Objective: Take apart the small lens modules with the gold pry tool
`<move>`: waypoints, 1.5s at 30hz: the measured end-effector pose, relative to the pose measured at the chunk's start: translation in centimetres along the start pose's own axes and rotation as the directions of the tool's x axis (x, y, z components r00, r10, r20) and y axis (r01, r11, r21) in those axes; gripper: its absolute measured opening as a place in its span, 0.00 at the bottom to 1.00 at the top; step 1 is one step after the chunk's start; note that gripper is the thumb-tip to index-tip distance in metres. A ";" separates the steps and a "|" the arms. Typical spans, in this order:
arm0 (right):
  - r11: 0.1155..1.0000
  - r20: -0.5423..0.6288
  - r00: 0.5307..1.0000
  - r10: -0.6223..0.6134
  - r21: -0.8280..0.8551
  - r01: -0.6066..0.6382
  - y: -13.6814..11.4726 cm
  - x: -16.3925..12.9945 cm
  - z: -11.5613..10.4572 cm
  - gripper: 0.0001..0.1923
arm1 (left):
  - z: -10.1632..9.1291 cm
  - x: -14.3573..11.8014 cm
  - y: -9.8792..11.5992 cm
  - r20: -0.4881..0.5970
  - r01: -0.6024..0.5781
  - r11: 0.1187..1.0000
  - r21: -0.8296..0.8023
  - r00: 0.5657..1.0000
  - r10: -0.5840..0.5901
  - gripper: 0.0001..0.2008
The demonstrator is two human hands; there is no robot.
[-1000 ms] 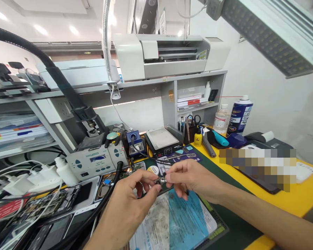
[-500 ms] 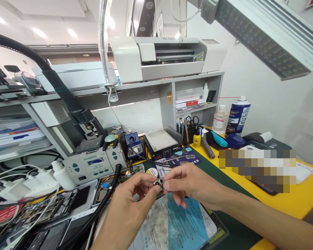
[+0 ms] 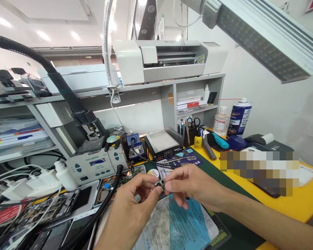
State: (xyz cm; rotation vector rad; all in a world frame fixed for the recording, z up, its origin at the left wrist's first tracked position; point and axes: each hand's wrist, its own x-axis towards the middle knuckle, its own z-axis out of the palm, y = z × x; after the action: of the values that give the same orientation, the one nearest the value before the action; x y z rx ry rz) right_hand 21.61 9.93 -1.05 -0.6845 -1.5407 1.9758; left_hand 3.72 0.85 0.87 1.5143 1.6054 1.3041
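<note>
Between my two hands is a phone camera module (image 3: pixel 160 182), small and silvery with dark round spots. My left hand (image 3: pixel 135 198) pinches it between thumb and forefinger from the left. The thumb and forefinger of my right hand (image 3: pixel 185 184) close on its right edge, with the other fingers curled below. Fingertips hide part of the module. It is held above a worn blue and white work pad (image 3: pixel 187 218), which lies on a green mat (image 3: pixel 240 222).
Behind the hands stand a hot plate (image 3: pixel 163 140), a blue soldering station (image 3: pixel 135 147) and a grey rework station (image 3: pixel 94 165). A black hose (image 3: pixel 104 208) runs along the left past phone parts. A spray can (image 3: pixel 240 118) and a yellow bottle (image 3: pixel 197 141) are at the right.
The whole view has shifted slightly, so the scene sits a little lower and further right. Both hands keep their pinch on the camera module, which looks slightly turned.
</note>
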 end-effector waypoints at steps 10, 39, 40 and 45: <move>1.000 0.009 1.000 -0.003 -0.008 0.003 0.0 0.0 0.0 0.13 | -0.4 0.2 -1.1 0.100 -0.078 0.993 0.089 0.993 0.069 0.11; 0.983 -0.009 0.999 -0.045 -0.178 0.043 -0.4 -0.6 1.1 0.17 | -0.9 0.2 0.2 0.210 0.141 0.965 -0.220 0.973 -0.094 0.14; 0.978 -0.010 0.998 -0.054 -0.204 0.051 -0.3 -0.7 1.1 0.16 | -0.9 0.3 0.2 0.210 0.143 0.966 -0.216 0.973 -0.097 0.14; 0.900 -0.032 0.977 -0.212 -0.396 0.182 -0.1 -1.1 1.4 0.12 | -0.8 0.3 -0.2 0.201 0.123 0.960 -0.251 0.977 -0.072 0.13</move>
State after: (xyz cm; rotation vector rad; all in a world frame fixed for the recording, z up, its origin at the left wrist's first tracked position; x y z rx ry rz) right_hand 21.50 8.19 -0.60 -0.7149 -1.9009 1.4898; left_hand 2.86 0.94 1.09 1.3357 1.3127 1.2231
